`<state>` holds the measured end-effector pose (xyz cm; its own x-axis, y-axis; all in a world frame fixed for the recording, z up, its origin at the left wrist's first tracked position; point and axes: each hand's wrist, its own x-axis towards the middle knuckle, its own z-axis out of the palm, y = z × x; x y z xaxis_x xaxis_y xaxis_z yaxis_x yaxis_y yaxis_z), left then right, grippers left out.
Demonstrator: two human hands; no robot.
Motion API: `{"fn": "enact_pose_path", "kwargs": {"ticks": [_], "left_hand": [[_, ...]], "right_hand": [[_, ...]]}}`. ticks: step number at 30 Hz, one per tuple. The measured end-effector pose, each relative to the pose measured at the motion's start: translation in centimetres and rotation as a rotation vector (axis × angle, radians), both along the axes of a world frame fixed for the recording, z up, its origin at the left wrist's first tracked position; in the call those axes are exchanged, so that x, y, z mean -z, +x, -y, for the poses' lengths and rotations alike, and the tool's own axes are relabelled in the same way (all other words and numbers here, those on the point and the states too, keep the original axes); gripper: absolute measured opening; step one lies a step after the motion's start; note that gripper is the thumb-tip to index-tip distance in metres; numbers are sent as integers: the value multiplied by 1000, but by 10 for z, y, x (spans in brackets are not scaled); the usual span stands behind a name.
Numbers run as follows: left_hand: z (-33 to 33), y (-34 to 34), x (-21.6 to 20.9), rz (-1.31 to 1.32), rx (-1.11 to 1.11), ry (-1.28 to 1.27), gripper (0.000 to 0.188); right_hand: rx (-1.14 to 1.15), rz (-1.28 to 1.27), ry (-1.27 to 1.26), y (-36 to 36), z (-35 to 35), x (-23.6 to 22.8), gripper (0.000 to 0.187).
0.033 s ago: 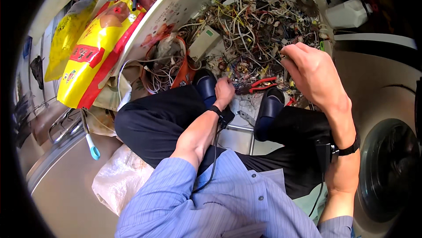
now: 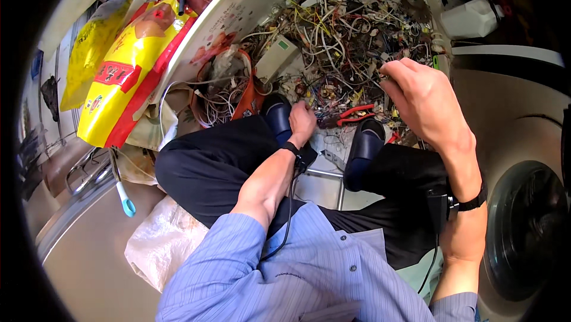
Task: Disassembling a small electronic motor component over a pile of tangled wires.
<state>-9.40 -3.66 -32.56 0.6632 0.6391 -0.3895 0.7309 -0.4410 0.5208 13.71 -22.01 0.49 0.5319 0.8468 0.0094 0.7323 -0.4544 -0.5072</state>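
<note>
The pile of tangled wires [image 2: 345,30] covers the floor in front of the person, from between the two dark blue shoes up to the far top edge of the floor. The wires are thin and come in white, yellow, black and red, all mixed up.

The left hand [image 2: 301,122] is low down at the near edge of the pile, just beside the left shoe [image 2: 277,116]. Its fingers are curled in among the wires, but you cannot tell what they pinch. The right hand [image 2: 425,99] is lifted above the right side of the pile with its back to the camera. Its fingers are bent at the wires, and what they hold is hidden.

Red-handled pliers [image 2: 351,113] lie on the wires between the two hands, near the right shoe [image 2: 363,149]. An orange basket of white cords [image 2: 229,93] sits at the left edge of the pile. A white board [image 2: 229,15] leans beside it, and a yellow and red bag [image 2: 128,72] lies further left. A white plastic jug [image 2: 473,18] stands at the top right corner. A black band wraps each wrist.
</note>
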Motion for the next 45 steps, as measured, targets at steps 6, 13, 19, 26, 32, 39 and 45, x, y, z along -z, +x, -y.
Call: {"fn": "enact_pose_path", "kwargs": {"ticks": [6, 13, 19, 26, 32, 39, 45], "left_hand": [[-11, 37, -19, 126, -160, 152, 37], [-38, 47, -4, -13, -3, -7, 47], [-53, 44, 10, -12, -127, 127, 39], [-22, 45, -8, 93, -151, 227, 32], [19, 46, -12, -9, 130, -132, 32], [-6, 78, 21, 90, 244, -251, 54], [-20, 109, 13, -8, 480, -304, 50]], "right_hand": [[23, 10, 62, 1, 8, 7, 16], [22, -1, -9, 2, 13, 11, 17], [9, -30, -153, 3, 12, 8, 20], [29, -18, -41, 2, 19, 13, 16], [22, -40, -143, 2, 21, 10, 20], [3, -49, -134, -2, 15, 8, 20], [20, -50, -87, 0, 20, 11, 14]]}}
